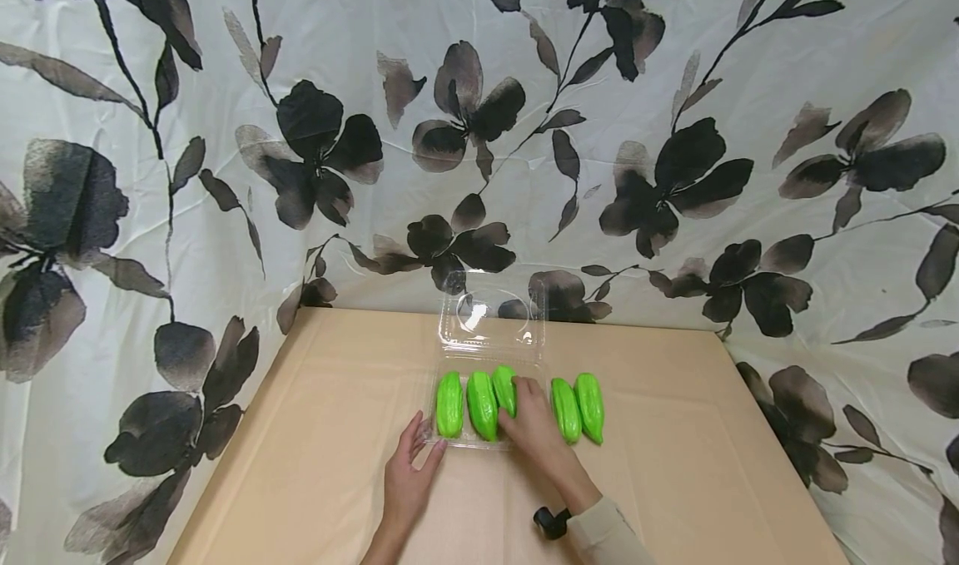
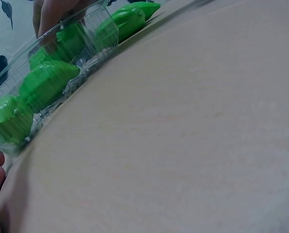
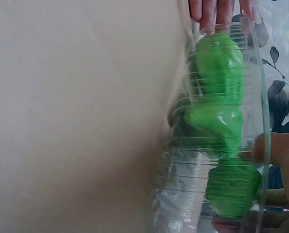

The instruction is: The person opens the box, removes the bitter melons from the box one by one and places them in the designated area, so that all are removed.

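A clear plastic clamshell box (image 1: 466,443) lies with its lid (image 1: 490,309) raised at the back. Inside it are two bright green, ridged vegetables with pointed ends, one at the left (image 1: 449,404) and one in the middle (image 1: 482,404). My right hand (image 1: 541,423) reaches into the box's right part and pinches a third green vegetable (image 3: 233,187) between thumb and fingers. At the box's front left corner, my left hand (image 1: 408,478) touches the wall with spread, fairly straight fingers and thumb.
Two more green vegetables (image 1: 589,407) lie side by side on the table (image 1: 659,482), right of the box and close to my right wrist. A floral cloth (image 1: 569,174) hangs behind and around the table. A black wrist device (image 1: 552,522) sits below my right forearm.
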